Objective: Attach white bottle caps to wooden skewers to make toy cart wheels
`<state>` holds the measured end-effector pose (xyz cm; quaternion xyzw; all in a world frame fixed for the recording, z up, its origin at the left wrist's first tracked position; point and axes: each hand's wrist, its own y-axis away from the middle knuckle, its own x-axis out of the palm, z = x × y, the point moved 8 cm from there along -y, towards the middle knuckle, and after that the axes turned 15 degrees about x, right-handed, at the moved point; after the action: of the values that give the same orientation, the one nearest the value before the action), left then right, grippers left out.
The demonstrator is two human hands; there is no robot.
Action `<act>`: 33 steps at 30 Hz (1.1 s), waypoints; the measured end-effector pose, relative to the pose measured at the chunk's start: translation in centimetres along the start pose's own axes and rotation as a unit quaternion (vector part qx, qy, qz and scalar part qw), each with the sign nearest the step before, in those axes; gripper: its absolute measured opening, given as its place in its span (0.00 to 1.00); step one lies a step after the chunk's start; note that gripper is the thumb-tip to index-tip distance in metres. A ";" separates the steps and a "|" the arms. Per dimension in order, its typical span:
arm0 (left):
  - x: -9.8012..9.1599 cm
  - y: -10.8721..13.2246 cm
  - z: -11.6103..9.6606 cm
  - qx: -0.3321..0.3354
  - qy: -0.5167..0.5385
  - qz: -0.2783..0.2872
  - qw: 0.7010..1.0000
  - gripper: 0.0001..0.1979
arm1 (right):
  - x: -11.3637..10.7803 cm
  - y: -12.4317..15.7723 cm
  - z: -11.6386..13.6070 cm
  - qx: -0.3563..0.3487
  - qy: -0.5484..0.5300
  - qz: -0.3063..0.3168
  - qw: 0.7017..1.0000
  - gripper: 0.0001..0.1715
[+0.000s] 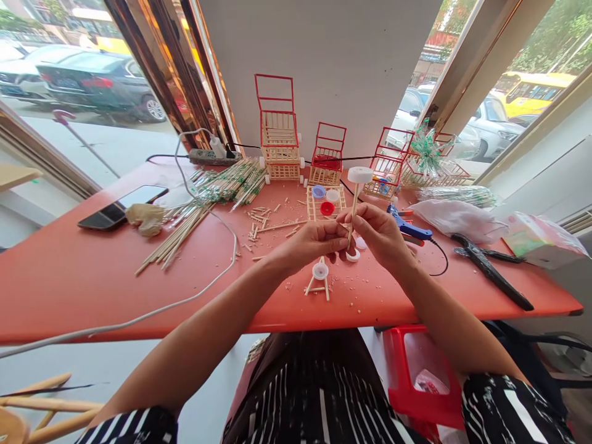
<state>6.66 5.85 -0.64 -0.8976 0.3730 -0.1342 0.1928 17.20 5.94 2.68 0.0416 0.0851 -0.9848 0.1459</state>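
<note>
Wooden stick (354,202): held in the air above the red surface (106,265), right of the middle; near upright, leaning slightly right at the top.
White cap (359,175): flat on the stick's upper end, clear of every finger; cannot tell from here how firmly joined.
Left grip (319,240): narrow, pinching the lower part of the stick between thumb and fingers.
Right grip (377,228): narrow too, closed on the stick just above the left one.
Cap joint: likeliest weak point; possible tipping or loosening through top-heaviness, a sideways push or unset glue.
Stick shaft: might twist or slant under uneven pressure from two pinches so close together.
Small stick frame (317,288): nearer than both hands, with a clear cap (320,271) on top; easily knocked askew by a lowered wrist.
Wooden lattice: beyond the hands, carrying a blue cap (318,192), a white one and a red cap (327,208); apt to be scattered by a careless forward reach.
Blue tool (409,228): to the right of the right hand, probably a glue gun; risk of snagging its black cord (444,256) with the right forearm, or of a burn, if hot.
Stick offcuts (259,225): strewn to the left, liable to unsettle anything set down on top.
</note>
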 end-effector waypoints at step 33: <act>-3.8 0.9 -5.4 0.192 -0.152 -0.262 0.933 0.25 | 0.8 -0.9 -3.3 -0.031 0.157 -0.046 0.986 0.17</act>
<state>1.44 6.67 3.44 -0.9191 0.0578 -0.1104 0.3737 16.34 7.19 -0.48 0.1873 0.1394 -0.9685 0.0863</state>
